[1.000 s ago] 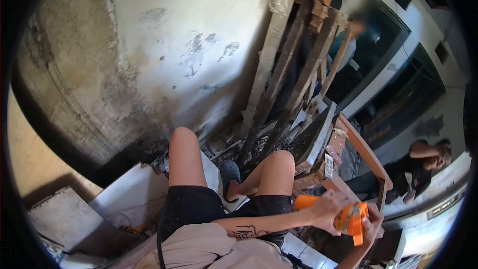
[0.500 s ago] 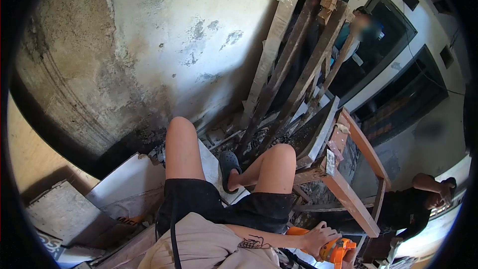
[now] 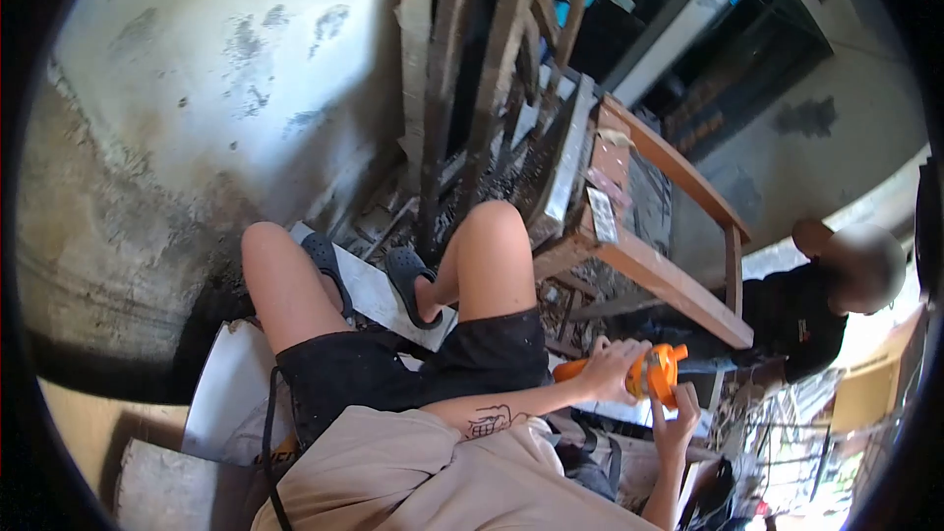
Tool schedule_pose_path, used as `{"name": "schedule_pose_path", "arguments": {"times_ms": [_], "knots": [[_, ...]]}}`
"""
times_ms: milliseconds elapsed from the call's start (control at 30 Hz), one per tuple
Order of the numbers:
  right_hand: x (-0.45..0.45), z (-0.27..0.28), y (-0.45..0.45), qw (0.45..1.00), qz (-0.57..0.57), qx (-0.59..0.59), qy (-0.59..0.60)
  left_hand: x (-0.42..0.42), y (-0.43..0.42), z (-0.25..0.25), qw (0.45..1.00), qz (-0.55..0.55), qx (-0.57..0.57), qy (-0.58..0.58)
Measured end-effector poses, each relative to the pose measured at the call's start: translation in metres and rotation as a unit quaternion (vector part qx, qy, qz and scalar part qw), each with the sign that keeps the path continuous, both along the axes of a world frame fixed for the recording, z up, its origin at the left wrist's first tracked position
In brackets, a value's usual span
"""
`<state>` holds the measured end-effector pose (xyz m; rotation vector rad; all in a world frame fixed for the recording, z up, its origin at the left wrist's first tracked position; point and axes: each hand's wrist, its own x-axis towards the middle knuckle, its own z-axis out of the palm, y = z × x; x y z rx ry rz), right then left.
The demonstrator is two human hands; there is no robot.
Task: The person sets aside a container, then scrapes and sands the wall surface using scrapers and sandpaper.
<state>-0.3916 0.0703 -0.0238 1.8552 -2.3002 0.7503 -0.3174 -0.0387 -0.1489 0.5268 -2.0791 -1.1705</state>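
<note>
An orange bottle (image 3: 568, 371) with an orange lid (image 3: 668, 366) lies sideways above the lap, its lid end pointing right. My left hand (image 3: 612, 370), on the tattooed forearm crossing the body, is wrapped around the bottle's middle and hides part of it. From the lower right comes my right hand (image 3: 677, 417), its bent fingers at the underside of the lid. A small orange spout sticks up from the lid.
A wooden frame (image 3: 678, 285) stands close on the right, with upright timbers (image 3: 501, 59) behind it. White boards (image 3: 221, 388) lie at the left. Rubble covers the floor by my clogs (image 3: 408, 280). Another person in a dark shirt (image 3: 792, 320) is at the right.
The view has turned, so the wall, timbers and frame sit farther left and higher. The bottle is raised higher in view, and more of my right hand and forearm shows at its lid.
</note>
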Motion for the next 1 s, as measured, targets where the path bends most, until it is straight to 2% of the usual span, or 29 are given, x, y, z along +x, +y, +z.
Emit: {"name": "schedule_pose_path", "arguments": {"times_ms": [67,133,267,333,467,533,600,733,900,1000], "knots": [[0.0,-0.001,-0.005,0.998,0.029,0.005,-0.046,-0.007,0.001,-0.008,1.0,0.006,-0.003,0.018],[-0.009,0.003,-0.002,0.996,-0.046,0.067,-0.039,-0.01,0.002,0.0,1.0,-0.013,0.002,0.023],[-0.028,0.013,-0.007,0.998,-0.062,0.025,0.001,-0.024,0.013,0.002,0.997,-0.066,0.006,-0.037],[-0.041,0.008,0.0,0.994,-0.093,0.052,-0.006,-0.034,0.023,-0.003,0.998,-0.051,0.023,-0.026],[-0.052,0.01,0.006,0.993,-0.113,0.043,-0.005,-0.023,0.015,-0.01,0.994,-0.052,0.042,-0.087],[-0.062,0.009,0.011,0.987,-0.137,0.045,0.067,-0.015,0.006,-0.008,0.993,-0.046,0.054,-0.097],[-0.072,0.005,0.016,0.986,-0.145,0.047,0.071,-0.013,-0.006,-0.008,0.994,-0.061,0.089,-0.007],[-0.087,-0.006,0.021,0.977,-0.183,0.046,0.1,0.009,-0.03,0.032,0.98,-0.079,0.114,0.141],[-0.101,-0.026,0.019,0.977,-0.177,0.034,0.114,0.036,-0.051,0.05,0.973,-0.1,0.131,0.164],[-0.108,-0.038,0.018,0.975,-0.186,0.067,0.106,0.05,-0.058,0.05,0.972,-0.129,0.155,0.119]]}}
